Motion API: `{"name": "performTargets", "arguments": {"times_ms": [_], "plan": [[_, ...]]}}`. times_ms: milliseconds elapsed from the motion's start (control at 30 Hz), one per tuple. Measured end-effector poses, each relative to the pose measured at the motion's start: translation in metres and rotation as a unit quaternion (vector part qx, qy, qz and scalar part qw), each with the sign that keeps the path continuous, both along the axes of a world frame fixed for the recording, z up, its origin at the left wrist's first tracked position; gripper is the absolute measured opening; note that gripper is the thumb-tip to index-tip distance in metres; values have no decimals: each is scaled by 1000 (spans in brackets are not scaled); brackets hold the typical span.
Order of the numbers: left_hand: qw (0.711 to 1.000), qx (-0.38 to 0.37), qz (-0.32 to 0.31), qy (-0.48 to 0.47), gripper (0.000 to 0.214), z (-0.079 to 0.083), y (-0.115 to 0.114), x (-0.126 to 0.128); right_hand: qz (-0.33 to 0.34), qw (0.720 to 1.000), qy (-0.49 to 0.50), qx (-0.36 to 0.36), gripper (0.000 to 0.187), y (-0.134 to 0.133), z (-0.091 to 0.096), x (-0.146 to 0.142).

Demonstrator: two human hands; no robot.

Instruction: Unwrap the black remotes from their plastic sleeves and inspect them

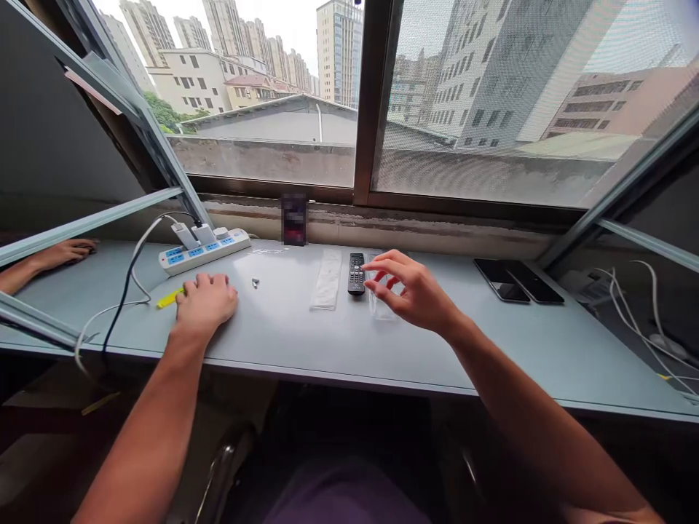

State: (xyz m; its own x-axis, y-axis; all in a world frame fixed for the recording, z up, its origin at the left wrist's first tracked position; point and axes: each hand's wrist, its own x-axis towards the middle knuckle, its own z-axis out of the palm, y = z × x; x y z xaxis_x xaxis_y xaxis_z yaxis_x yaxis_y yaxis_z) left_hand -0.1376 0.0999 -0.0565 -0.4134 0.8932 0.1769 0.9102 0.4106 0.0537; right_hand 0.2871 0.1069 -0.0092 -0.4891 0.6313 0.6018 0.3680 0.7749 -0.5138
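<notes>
A black remote control (pixel 357 275) lies upright-facing on the desk, its buttons up. Just to its right hovers my right hand (pixel 412 287), thumb and fingers apart with nothing between them, fingertips close to the remote's edge. Beneath that hand is a clear plastic sleeve (pixel 382 313), partly hidden. Left of the remote is a flat, whitish clear plastic packet (pixel 326 280). My left hand (pixel 206 304) rests palm down on the desk with loosely bent fingers. Beside it a yellow stick-like object (pixel 170 298) pokes out; whether they touch is unclear. A small shiny metal piece (pixel 255 282) lies to that hand's right.
A white power strip (pixel 204 251) with plugs and cables stands at the back left. Against the wall leans a dark blurred device (pixel 295 220). Two dark phones (pixel 518 282) lie at right. Beyond the left metal frame, another person's hand (pixel 68 252) rests on the desk.
</notes>
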Motion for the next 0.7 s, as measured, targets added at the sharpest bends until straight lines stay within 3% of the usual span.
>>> {"name": "performTargets", "arguments": {"times_ms": [133, 233, 300, 467, 533, 600, 700], "plan": [[999, 14, -49, -7, 55, 11, 15, -1, -13, 1000, -7, -10, 25, 30, 0, 9], [993, -15, -117, -32, 56, 18, 25, 7, -43, 999, 7, -18, 26, 51, -3, 17], [989, -28, -126, -69, 54, 17, 29, 9, -72, 997, 25, -29, 25, 62, -8, 23], [973, 53, -179, -137, 45, 4, 34, 7, -116, 989, 64, -69, 24, 74, -23, 39], [961, 85, -200, -173, 43, 8, 31, 14, -126, 987, 67, -79, 25, 75, -27, 43], [935, 120, -225, -246, 46, 20, 16, 32, -134, 985, 71, -86, 26, 76, -30, 45], [839, 163, -312, -415, 57, 49, -42, 71, -137, 984, 72, -89, 26, 76, -32, 47]]}}
